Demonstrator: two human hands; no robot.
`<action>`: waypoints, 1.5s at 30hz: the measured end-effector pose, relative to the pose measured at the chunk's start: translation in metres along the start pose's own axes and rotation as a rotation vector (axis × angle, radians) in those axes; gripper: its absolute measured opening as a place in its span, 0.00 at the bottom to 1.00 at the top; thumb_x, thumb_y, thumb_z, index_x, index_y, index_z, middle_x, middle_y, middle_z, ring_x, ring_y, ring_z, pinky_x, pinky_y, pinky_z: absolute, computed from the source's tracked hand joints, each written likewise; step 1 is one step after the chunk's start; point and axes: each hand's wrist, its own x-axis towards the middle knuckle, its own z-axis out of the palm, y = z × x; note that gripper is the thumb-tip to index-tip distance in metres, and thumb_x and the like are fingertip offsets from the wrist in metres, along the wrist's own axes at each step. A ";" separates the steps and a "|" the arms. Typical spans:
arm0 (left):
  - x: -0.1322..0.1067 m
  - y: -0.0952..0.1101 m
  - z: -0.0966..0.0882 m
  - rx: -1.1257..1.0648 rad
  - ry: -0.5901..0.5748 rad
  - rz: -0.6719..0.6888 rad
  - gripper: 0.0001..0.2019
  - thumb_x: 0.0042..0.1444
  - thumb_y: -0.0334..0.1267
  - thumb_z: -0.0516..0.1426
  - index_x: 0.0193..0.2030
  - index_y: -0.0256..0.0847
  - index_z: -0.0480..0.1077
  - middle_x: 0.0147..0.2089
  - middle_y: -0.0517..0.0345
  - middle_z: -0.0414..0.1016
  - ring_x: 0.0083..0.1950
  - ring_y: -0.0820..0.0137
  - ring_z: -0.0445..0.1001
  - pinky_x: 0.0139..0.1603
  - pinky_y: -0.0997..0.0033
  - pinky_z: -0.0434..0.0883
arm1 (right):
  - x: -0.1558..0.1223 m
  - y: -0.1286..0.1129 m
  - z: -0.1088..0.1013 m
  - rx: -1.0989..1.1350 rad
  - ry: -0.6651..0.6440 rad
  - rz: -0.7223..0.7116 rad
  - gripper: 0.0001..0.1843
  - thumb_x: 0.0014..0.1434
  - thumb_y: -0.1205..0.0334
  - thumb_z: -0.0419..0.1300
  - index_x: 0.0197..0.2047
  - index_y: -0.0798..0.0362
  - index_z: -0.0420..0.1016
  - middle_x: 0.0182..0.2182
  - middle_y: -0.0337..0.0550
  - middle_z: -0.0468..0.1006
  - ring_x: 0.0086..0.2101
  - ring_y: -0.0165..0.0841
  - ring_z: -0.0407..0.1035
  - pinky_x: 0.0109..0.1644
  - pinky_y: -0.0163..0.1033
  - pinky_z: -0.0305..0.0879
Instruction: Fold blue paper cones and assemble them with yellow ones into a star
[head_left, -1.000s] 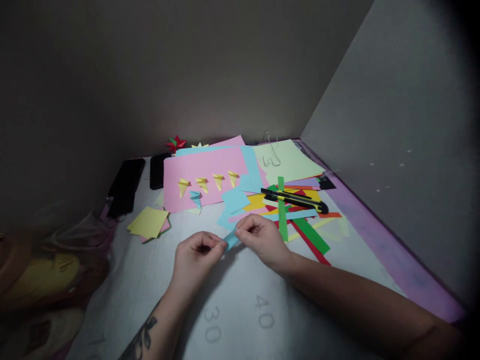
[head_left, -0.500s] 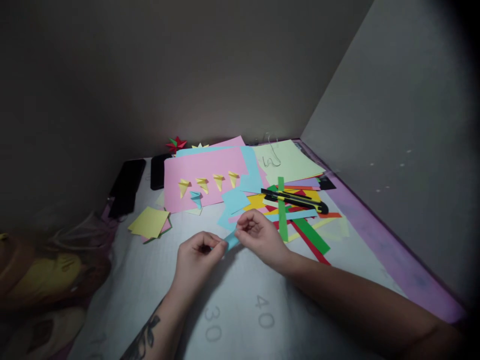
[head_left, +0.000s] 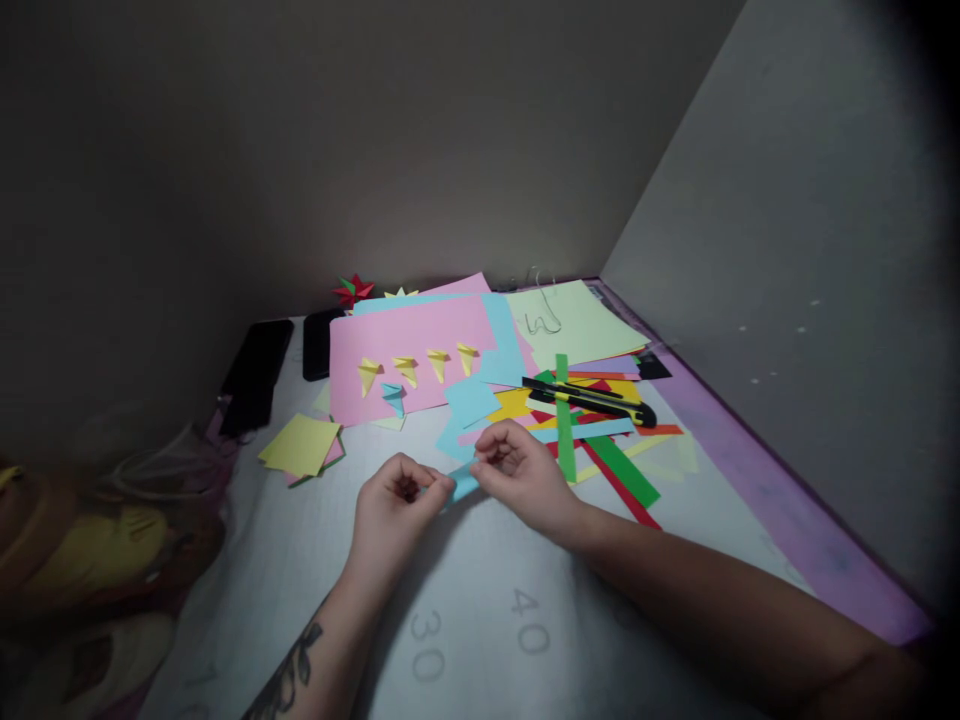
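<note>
From my remote post I record a desk (head_left: 300, 590) under a white cover printed with numbers, its right edge bordered in purple. Toward the far edge lies a pink sheet (head_left: 412, 325); to its right, near the far right corner, a pale green sheet (head_left: 592, 335) carries a bent wire (head_left: 551, 325). A heap of paper strips (head_left: 621, 472) spreads inward from the right edge.

I find the left hand (head_left: 391, 505) and right hand (head_left: 527, 487) apart over the middle of the desk, each pinching one end of the same small piece of blue paper (head_left: 465, 484) between thumb and fingers. I cannot tell whether that paper touches the cover.

A black and yellow utility knife (head_left: 596, 400) lies across the strips. Paper squares (head_left: 302, 446), yellow uppermost, are stacked near the left edge. A red and green star (head_left: 354, 291) sits at the far edge. Smallest, I count four yellow folded pieces (head_left: 405, 371) in a row and one blue folded piece (head_left: 392, 399), all on the pink sheet.
</note>
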 end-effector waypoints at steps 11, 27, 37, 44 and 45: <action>0.001 -0.003 0.000 0.044 -0.039 0.071 0.12 0.48 0.36 0.62 0.28 0.41 0.59 0.27 0.63 0.71 0.28 0.75 0.67 0.29 0.76 0.64 | 0.003 -0.007 -0.007 -0.338 -0.158 -0.047 0.07 0.52 0.66 0.60 0.36 0.52 0.77 0.33 0.41 0.78 0.31 0.29 0.70 0.34 0.34 0.65; 0.001 -0.005 -0.004 0.129 -0.014 0.074 0.09 0.47 0.37 0.61 0.34 0.40 0.66 0.26 0.65 0.69 0.27 0.74 0.68 0.28 0.76 0.63 | 0.007 -0.006 -0.009 -0.306 -0.086 -0.017 0.04 0.53 0.65 0.60 0.28 0.52 0.75 0.27 0.39 0.78 0.30 0.31 0.70 0.33 0.35 0.65; 0.000 -0.010 0.001 0.259 -0.101 0.058 0.11 0.48 0.37 0.60 0.39 0.40 0.66 0.33 0.61 0.74 0.25 0.76 0.62 0.26 0.76 0.59 | -0.001 -0.007 -0.004 -0.409 -0.169 -0.207 0.06 0.56 0.67 0.59 0.30 0.50 0.76 0.28 0.39 0.77 0.30 0.31 0.70 0.34 0.36 0.66; 0.002 -0.012 -0.005 0.258 -0.102 0.096 0.07 0.48 0.34 0.59 0.35 0.40 0.66 0.27 0.65 0.69 0.26 0.76 0.63 0.27 0.76 0.59 | 0.001 -0.007 -0.010 -0.453 -0.133 -0.348 0.07 0.59 0.65 0.57 0.31 0.49 0.75 0.28 0.40 0.77 0.32 0.33 0.72 0.39 0.40 0.67; 0.002 -0.011 -0.005 0.245 -0.095 0.089 0.07 0.48 0.34 0.59 0.35 0.40 0.66 0.26 0.65 0.68 0.26 0.75 0.63 0.27 0.77 0.59 | 0.001 -0.007 -0.010 -0.444 -0.132 -0.342 0.07 0.59 0.65 0.57 0.30 0.49 0.75 0.28 0.40 0.77 0.33 0.33 0.71 0.39 0.41 0.67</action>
